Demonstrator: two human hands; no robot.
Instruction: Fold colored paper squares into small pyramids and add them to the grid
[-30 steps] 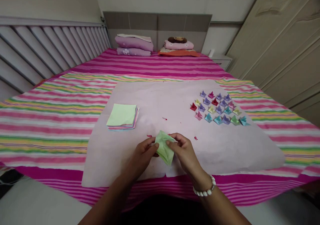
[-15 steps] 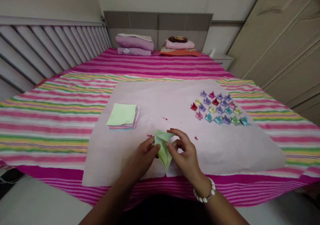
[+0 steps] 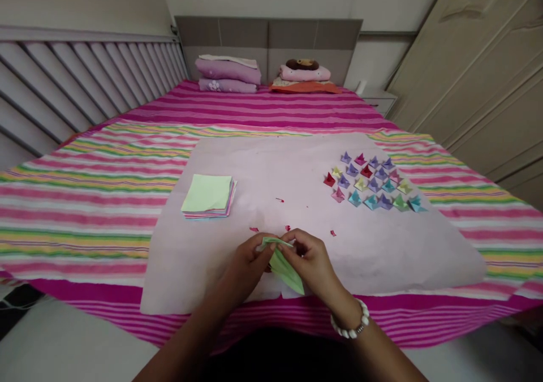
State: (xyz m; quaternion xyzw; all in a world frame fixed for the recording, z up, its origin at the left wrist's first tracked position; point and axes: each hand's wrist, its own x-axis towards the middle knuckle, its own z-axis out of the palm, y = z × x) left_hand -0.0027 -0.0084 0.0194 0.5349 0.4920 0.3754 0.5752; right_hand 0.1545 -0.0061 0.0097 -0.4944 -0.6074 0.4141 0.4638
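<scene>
A partly folded piece of light green origami paper (image 3: 287,270) is held between my two hands near the front edge of the white sheet (image 3: 331,269). My left hand (image 3: 249,262) pinches its upper left part, thumb on the near side. My right hand (image 3: 309,257) grips the upper right part, its thumb close to the left thumb. The paper's lower point hangs free, slanting down to the right. Fingers cover some of the folds. Small red scraps (image 3: 287,227) lie just beyond the hands, and another dark red bit shows under the paper.
A stack of coloured square paper (image 3: 207,194), pale green on top, sits at the left of the sheet. Rows of small folded paper pieces (image 3: 373,185) in several colours stand at the right. Striped bedding (image 3: 85,212) lies underneath. Folded quilts (image 3: 228,75) rest by the headboard.
The green paper has come lower and been closed narrower, its point swinging to the right. My hands have drawn together at its top. A red scrap behind it now shows.
</scene>
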